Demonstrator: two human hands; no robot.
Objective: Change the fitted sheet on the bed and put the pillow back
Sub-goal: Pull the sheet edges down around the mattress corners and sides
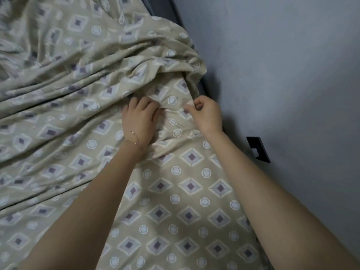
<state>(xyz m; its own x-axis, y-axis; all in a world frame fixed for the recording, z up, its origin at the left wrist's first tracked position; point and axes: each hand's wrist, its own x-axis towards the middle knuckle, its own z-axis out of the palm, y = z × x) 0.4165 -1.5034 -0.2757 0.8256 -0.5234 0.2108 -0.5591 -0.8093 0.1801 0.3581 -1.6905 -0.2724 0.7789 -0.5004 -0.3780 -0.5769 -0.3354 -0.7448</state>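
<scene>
Two hands on the fitted sheet (187, 191): our right hand (206, 114), the nearer one, pinches its bunched hem at the bed's (165, 10) wall-side edge. Our left hand (139, 118) clutches folds just inboard.

The fitted sheet (175, 191) fills the left and centre of the frame, flat in the lower middle and bunched toward the upper left. At mid-frame the left hand (139, 118) and right hand (206, 115) hold a raised fold side by side near the sheet's right edge. The wall (282, 65) fills the right side, with a wall plate (258, 150) on it right of the right forearm.
</scene>
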